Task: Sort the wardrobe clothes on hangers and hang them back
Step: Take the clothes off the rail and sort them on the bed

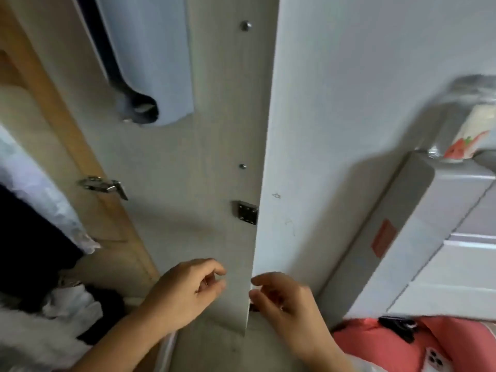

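A light blue garment point(158, 63) hangs at the top against the inside of the open wardrobe door point(193, 162), with a dark garment point(107, 49) beside it. Inside the wardrobe on the left hang a white lacy garment point(40, 189) and a dark one point(24, 251). White and black clothes point(72, 312) lie heaped below them. My left hand point(185, 294) hovers in front of the door with loosely curled fingers and holds nothing. My right hand point(284, 299) is level with it, fingertips at the edge of a white panel point(271, 183), holding nothing.
A metal hinge point(103, 185) joins the door to the wooden frame point(61, 124). A lock plate point(247, 214) sits near the door's edge. A grey-white cabinet point(429, 237) stands at right. Pink bedding point(381, 345) below it carries a phone point(436, 357) and a black clip point(400, 327).
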A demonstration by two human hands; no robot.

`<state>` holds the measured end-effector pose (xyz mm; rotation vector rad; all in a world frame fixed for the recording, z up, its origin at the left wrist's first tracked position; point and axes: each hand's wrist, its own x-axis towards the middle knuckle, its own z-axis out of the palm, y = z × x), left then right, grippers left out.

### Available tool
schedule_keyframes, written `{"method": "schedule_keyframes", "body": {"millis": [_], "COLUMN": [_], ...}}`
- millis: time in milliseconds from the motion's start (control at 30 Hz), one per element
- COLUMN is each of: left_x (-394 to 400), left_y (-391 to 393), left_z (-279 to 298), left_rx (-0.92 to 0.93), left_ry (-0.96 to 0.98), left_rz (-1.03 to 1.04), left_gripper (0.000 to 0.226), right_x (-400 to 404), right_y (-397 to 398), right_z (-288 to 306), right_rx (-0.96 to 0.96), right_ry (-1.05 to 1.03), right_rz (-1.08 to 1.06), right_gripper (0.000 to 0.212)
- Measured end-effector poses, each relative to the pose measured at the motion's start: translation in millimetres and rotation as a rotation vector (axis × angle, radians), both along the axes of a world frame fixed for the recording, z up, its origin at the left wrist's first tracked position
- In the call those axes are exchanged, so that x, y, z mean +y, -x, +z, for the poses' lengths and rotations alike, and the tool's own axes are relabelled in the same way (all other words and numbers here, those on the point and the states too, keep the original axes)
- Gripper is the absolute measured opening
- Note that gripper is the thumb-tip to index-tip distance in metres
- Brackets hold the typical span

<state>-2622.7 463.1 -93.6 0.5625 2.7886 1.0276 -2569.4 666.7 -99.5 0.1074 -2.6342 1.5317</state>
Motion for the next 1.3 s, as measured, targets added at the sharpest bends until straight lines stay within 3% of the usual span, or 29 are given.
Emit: {"method": "schedule_keyframes", "body": {"millis": [200, 400, 567, 833, 1167, 1300], "left_x": [-102, -167, -200, -227, -299, -325], "left_y": [-13, -44, -60, -21, 83, 106], "left_z": [41, 102, 150, 226, 336, 371], "left_rx": [0.147, 0.35, 0.404, 0.703, 0.956, 1.066], "left_ry": [-0.01, 0.029, 0.098, 0.073, -0.038, -0.091], "left_rz": [0.372, 0.679, 0.832, 0.895, 0.901, 0.892], "left_gripper": [0.011, 0.011, 0.019, 0.02, 0.018, 0.011], "right_x": [-90, -173, -226, -290, -384, -414], "right_y": [50, 88, 112, 132, 191, 220], "right_z": [40, 94, 143, 233, 331, 384], "right_rx": [0.169, 0.314, 0.41, 0.554, 0.679, 0.802], "right_ry": [-0.002, 0.007, 0.045, 0.272, 0.478, 0.467], "right_rz": [0.291, 0.607, 0.717, 0.736, 0.582, 0.471], "right_gripper": [0.012, 0.015, 0.021, 0.016, 0.006, 0.007]}}
